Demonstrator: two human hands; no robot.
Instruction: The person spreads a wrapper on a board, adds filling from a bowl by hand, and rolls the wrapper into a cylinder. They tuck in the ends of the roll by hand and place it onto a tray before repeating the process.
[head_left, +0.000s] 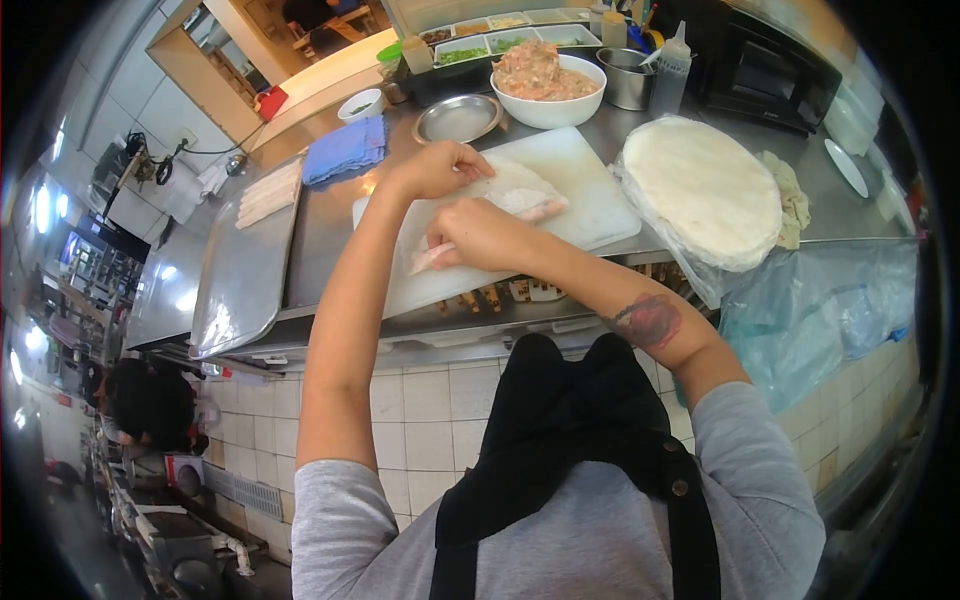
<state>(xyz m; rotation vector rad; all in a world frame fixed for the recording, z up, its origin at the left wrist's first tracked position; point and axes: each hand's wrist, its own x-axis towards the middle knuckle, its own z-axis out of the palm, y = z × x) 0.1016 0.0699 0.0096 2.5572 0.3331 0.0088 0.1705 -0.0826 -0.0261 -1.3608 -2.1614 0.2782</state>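
Observation:
A thin white wrapper sheet (520, 180) lies on the white cutting board (590, 180), with a strip of pinkish filling (543, 211) along its near edge, partly folded over. My left hand (443, 170) is at the far left side of the wrapper, its fingers bent and pinched at the sheet's edge. Closer to me, my right hand (475, 235) is closed on the near left end of the wrapper and filling. The right hand hides the middle of the filling.
Behind the board stand a bowl of minced filling (548, 85) and a metal plate (458, 120). Stacked wrappers (700, 190) lie on plastic to the right. At left are a blue cloth (345, 150) and a metal tray (240, 270) with several finished rolls (270, 195).

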